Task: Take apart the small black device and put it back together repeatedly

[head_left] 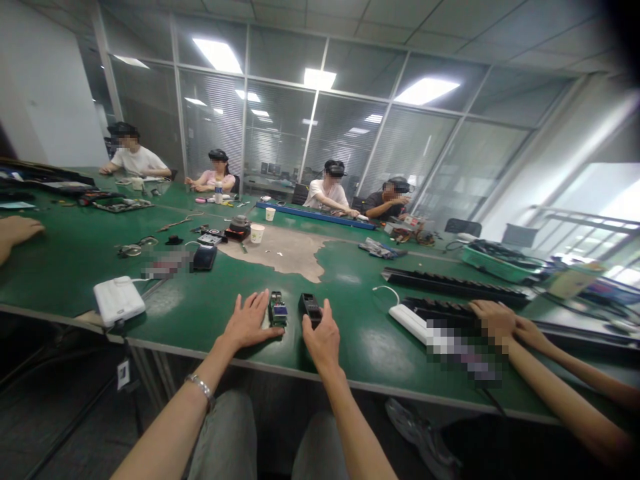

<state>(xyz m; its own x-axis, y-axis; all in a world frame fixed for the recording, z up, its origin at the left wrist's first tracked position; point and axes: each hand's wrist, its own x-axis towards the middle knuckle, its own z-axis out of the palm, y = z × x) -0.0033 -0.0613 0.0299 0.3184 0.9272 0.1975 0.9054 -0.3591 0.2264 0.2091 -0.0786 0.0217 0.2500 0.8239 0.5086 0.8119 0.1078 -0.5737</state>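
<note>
My left hand (249, 323) lies flat on the green table (200, 307), fingers spread, its fingertips beside a small green circuit-board part (278, 309). My right hand (323, 337) rests on the table just behind a small black module (310, 309), with the thumb and fingers touching its near end. The two parts lie side by side near the table's front edge. A metal bracelet (200, 385) is on my left wrist.
A co-worker's hands (497, 320) rest to my right by a white power strip (410, 320) and black trays (450, 283). A white box (119, 300) sits left. Cups, tools and other seated people are further back. Another hand (17, 230) shows at far left.
</note>
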